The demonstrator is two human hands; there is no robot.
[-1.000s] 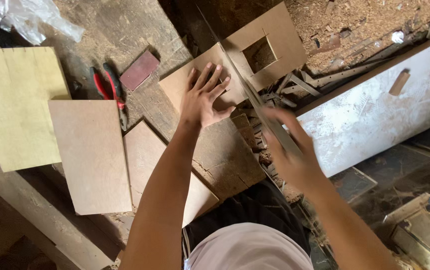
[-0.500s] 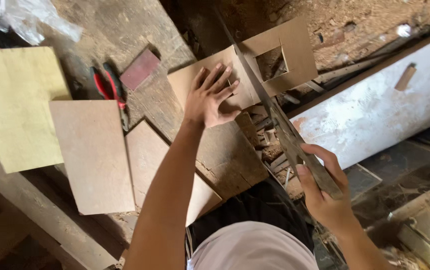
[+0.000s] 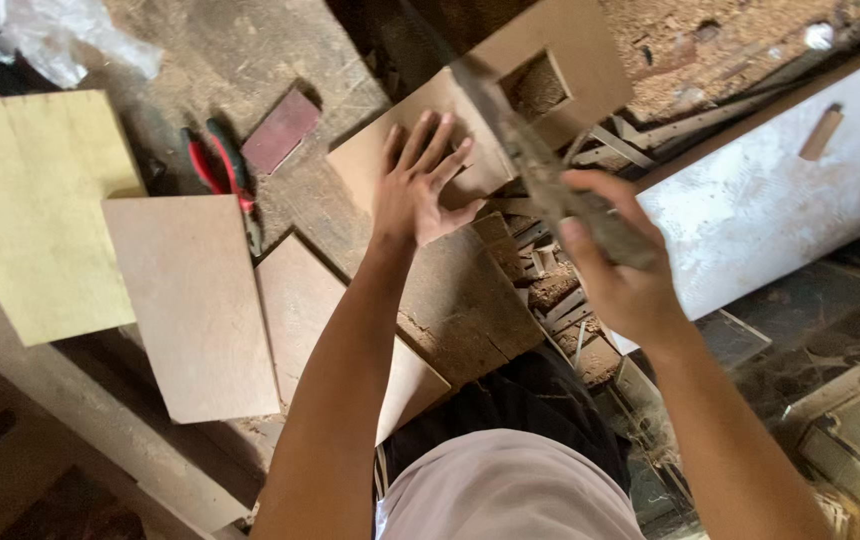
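So on the far left of the bench we've got a pale yellowish board (image 3: pixel 25 205), then a pinkish-brown plywood panel (image 3: pixel 195 300) with another panel (image 3: pixel 315 320) tucked partly under it, and red-handled pliers (image 3: pixel 225 170) lying next to a small reddish block (image 3: pixel 283 130). None of that is in play.

The piece we're working is the plywood board with the square cutout (image 3: pixel 550 45), sitting at the far edge of the bench and hanging out over a pile of sawdust and scrap strips. Our left hand (image 3: pixel 420 185) is pressed flat on it, fingers spread, palm down, not wrapped around anything. Arm is nearly straight, reaching forward from the body.

Our right hand (image 3: pixel 625 270) is closed tight around the handle of a hand saw (image 3: pixel 525 150), and the blade runs up and away across the board just beside the left fingertips. Wrist looks a bit cocked, forearm coming in from the lower right.

For doing this well, we reckon: keep the flat hand bearing down hard so the thin ply doesn't chatter, keep those fingers off the blade line because they're really close, and let the saw run long and light rather than forcing it. The overhanging part looks unsupported, so it could split near the end of the cut.

To the right there's a scuffed white panel (image 3: pixel 780 200).
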